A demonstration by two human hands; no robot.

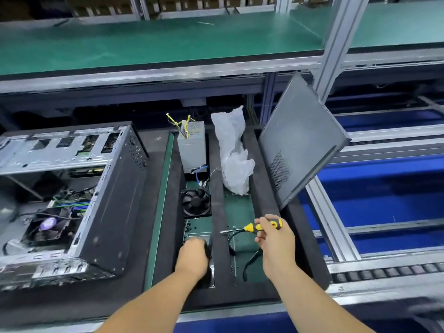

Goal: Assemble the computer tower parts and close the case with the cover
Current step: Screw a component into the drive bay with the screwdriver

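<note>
Open computer case (72, 200) lies on its side at the left of the dark surface (134, 294), interior facing up, motherboard and a CPU cooler with purple-centred fan (49, 224) visible inside. Side cover (300, 145) stands tilted at the right, lower edge on the foam tray's rim (262, 164), upper part leaning against the aluminium frame post (336, 44). Foam tray sits just right of the case, with compartments: grey power supply (192, 150) with yellow and coloured wires at the far end, black fan (195, 201) nearer, crumpled white plastic bag (234, 152) in the right compartment, black cable (249, 260) near the front. Right hand (276, 239) grips a yellow-and-black screwdriver (257, 227) by its handle, fingers curled round it, tip pointing left above the tray. Left hand (194, 253) reaches down into the near left compartment, fingers curled onto a dark part (blurred, cannot tell what it is or whether it is actually gripped). Green shelf (168, 42) runs along the back.
</note>
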